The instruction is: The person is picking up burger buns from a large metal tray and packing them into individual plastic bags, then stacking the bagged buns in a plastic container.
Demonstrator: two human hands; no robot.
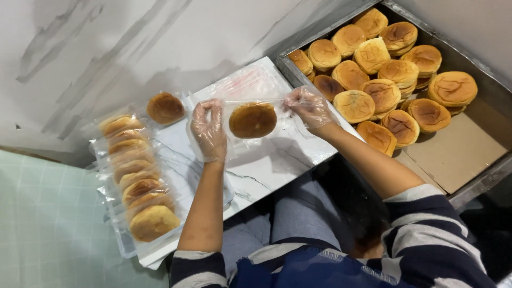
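Note:
Both my hands wear thin clear gloves. My left hand (208, 128) pinches the left end of a clear plastic bag (234, 106), and my right hand (309, 106) pinches its right end. Inside the bag lies a round brown bun (253, 120), held just above the white marble-patterned board (266, 160). A stack of empty clear bags (245, 82) lies on the board behind it.
A row of several bagged buns (138, 176) overlaps along the board's left edge, with one more bagged bun (165, 108) at its far end. A metal tray (469, 176) at right holds several unwrapped buns (373, 69) on brown paper. My knees are under the board.

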